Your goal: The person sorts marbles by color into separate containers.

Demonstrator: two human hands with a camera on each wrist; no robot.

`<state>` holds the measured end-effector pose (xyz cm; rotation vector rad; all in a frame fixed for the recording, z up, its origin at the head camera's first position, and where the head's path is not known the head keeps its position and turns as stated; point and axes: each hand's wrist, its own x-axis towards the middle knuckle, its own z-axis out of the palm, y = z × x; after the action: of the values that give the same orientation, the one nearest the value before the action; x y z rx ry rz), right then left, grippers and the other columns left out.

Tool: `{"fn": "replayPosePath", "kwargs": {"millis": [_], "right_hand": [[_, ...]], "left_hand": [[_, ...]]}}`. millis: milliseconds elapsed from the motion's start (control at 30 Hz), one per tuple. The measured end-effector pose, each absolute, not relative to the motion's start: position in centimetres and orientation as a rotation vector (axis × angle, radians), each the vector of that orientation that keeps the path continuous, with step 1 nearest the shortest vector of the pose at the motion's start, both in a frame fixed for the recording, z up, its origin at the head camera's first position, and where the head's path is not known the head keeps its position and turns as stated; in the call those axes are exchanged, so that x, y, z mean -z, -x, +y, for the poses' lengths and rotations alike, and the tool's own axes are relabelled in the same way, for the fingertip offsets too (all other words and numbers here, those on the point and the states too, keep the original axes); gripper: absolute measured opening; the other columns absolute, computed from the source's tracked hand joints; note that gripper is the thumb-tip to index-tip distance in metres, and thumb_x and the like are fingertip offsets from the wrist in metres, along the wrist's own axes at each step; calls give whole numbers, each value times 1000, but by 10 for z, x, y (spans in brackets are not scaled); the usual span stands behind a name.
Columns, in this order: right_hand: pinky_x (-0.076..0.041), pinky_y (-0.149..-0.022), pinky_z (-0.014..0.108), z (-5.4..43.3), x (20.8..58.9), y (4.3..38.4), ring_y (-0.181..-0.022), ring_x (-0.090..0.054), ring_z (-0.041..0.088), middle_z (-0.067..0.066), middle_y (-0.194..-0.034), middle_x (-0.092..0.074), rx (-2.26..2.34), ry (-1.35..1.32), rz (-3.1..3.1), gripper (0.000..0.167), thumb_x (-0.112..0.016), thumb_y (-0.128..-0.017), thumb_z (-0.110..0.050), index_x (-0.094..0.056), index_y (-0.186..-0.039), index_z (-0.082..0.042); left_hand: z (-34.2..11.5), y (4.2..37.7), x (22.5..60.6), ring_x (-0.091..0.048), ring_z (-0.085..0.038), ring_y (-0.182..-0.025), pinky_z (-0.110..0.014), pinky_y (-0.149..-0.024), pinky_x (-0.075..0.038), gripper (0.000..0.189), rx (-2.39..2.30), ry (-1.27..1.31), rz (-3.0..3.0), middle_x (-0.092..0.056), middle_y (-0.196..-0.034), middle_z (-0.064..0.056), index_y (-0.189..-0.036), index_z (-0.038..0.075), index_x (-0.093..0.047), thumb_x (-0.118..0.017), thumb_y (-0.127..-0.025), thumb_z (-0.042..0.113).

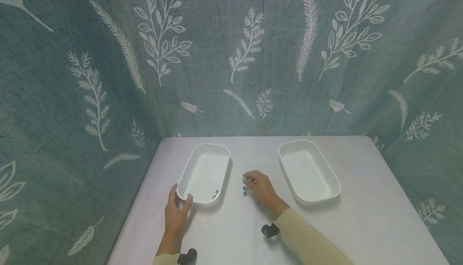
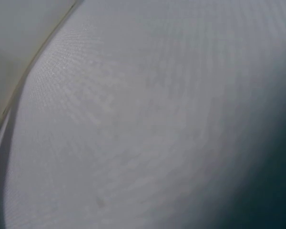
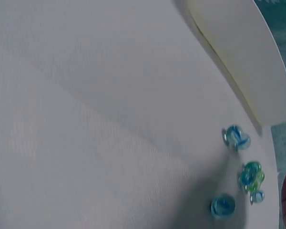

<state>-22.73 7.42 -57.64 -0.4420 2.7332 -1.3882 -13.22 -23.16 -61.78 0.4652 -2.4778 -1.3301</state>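
Note:
A white tray [image 1: 186, 178] stands on the left of the table, with a few small greenish marbles [image 1: 216, 194] in its near right corner. My left hand [image 1: 176, 212] grips that tray's near left corner, thumb over the rim and fingers along the outside. Between the two trays, my right hand [image 1: 261, 186] reaches down with thumb and index finger close together around a small pale marble [image 1: 244, 179]. Just below the fingertips lie dark blue marbles [image 1: 244, 191]. The right wrist view shows glassy blue marbles [image 3: 223, 205] and a green and blue cluster [image 3: 251, 176] on the tabletop.
A second white tray [image 1: 327, 164] stands on the right, with no contents visible. The pale table [image 1: 365, 216] ends at a leaf-patterned teal cloth [image 1: 217, 56] behind and at both sides. Dark wrist cameras [image 1: 270, 230] sit on both wrists.

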Motion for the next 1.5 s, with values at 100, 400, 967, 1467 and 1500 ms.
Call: {"fn": "replayPosePath", "kwargs": {"millis": [100,400,967,1467,1500], "right_hand": [[-53,-82,35,68,574,226,-93,-61,16,-1,-106,-66,1416,473,2700,23,-62,-95,-22,-67,-114,-11],[-53,-69,25,49,574,222,-83,-59,10,-5,-98,-65,1369,565,2686,24,-63,-95,-25,-68,-114,-13],[-52,-74,24,16,566,211,-88,-57,6,-13,-98,-63,1323,617,2660,25,-62,-95,-30,-68,-115,-17],[-51,-72,21,3,567,206,-87,-56,4,-15,-99,-61,1367,643,2587,23,-62,-95,-28,-66,-115,-17],[-51,-72,21,2,568,207,-88,-56,4,-14,-99,-61,1364,648,2593,23,-62,-95,-28,-66,-115,-17]], "left_hand": [[-232,132,618,-24,-33,-143,-60,-113,-16,80,1332,-471,-2479,-32,-155,-8,-154,21,-26,-69,-89,42],[-234,132,619,-24,-34,-143,-60,-113,-16,81,1336,-464,-2478,-32,-156,-8,-154,20,-25,-69,-89,41],[-235,133,622,-26,-32,-143,-58,-114,-18,79,1312,-438,-2456,-34,-155,-7,-153,21,-28,-69,-89,42],[-233,131,618,-27,-32,-142,-57,-114,-18,79,1309,-429,-2458,-36,-154,-9,-152,18,-29,-70,-88,43],[-232,131,618,-27,-32,-142,-57,-114,-18,79,1308,-431,-2458,-35,-154,-9,-152,19,-29,-70,-88,43]]}}
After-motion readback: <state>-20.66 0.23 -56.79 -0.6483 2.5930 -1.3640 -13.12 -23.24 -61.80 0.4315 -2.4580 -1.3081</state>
